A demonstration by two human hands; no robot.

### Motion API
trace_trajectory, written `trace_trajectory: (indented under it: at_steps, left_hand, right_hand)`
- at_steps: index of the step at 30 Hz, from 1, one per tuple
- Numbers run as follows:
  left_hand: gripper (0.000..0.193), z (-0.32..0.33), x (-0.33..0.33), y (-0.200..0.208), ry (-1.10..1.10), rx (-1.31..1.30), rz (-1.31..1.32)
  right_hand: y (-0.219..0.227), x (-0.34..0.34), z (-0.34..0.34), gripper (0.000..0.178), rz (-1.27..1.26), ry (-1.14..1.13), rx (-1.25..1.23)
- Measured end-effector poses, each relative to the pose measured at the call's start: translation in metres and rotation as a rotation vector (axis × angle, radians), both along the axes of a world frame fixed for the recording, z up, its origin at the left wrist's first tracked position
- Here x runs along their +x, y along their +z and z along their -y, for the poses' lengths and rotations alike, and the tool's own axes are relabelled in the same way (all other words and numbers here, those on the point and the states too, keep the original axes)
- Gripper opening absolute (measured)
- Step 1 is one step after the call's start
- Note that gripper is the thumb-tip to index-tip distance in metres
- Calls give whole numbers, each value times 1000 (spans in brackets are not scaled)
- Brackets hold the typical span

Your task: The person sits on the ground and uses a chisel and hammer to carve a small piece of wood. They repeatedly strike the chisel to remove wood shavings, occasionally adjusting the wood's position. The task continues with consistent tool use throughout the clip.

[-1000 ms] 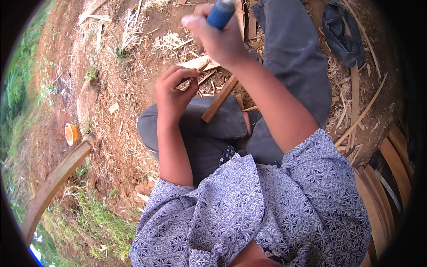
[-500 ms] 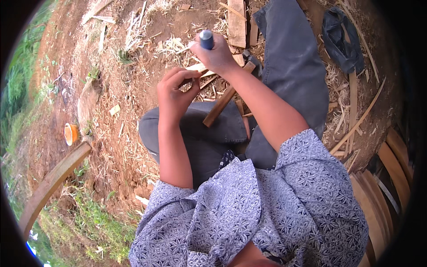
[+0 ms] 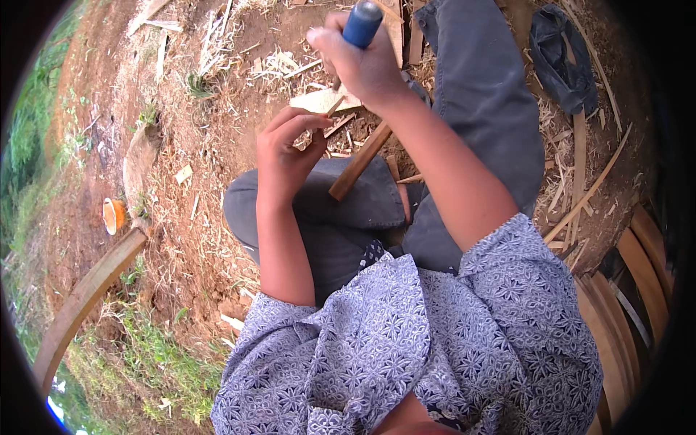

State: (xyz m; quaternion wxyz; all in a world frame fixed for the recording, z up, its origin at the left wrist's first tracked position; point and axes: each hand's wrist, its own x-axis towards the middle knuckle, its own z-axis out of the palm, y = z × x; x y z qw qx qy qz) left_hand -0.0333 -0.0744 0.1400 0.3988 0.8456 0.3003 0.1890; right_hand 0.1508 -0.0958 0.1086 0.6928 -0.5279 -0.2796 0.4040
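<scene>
My right hand (image 3: 370,69) is wrapped round the thick blue handle (image 3: 362,27) of a tool, its grey butt end turned up. The tool's working end is mostly hidden below the fist, so its kind does not show. Thumb and fingers of my left hand (image 3: 288,145) pinch a thin wooden stick (image 3: 335,106), which points up toward the right fist. A pale flat piece of wood (image 3: 313,101) lies just beyond the left fingertips. Across my bent leg rests a wooden handle (image 3: 362,161), its far end hidden under my right forearm.
Wood shavings (image 3: 279,67) and offcuts litter the brown soil. A dark plastic bag (image 3: 562,61) lies right of my outstretched leg (image 3: 482,109). Long strips and curved boards (image 3: 609,326) are at the right. An orange cup (image 3: 114,216) and a wooden beam (image 3: 87,301) are at the left.
My right hand has moved away and slightly right with the blue-handled tool, which now tilts. More of the stick in my left hand shows. The left hand has stayed almost in place.
</scene>
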Motion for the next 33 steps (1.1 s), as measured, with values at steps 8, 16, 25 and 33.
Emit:
trace_trajectory:
  at_steps: [8, 16, 25, 33]
  left_hand:
    - [26, 0, 9, 4, 13, -10, -15]
    - [31, 1, 16, 4, 35, 31, 8]
    - [26, 2, 8, -1, 57, -8, -12]
    - [24, 3, -6, -9, 118, -40, -7]
  right_hand:
    - [-33, -3, -4, 28, 49, -55, -41]
    - [-46, -4, 7, 28, 235, -72, -59]
    - [-22, -4, 1, 26, 165, -55, -36]
    - [13, 5, -3, 28, -35, -5, 109]
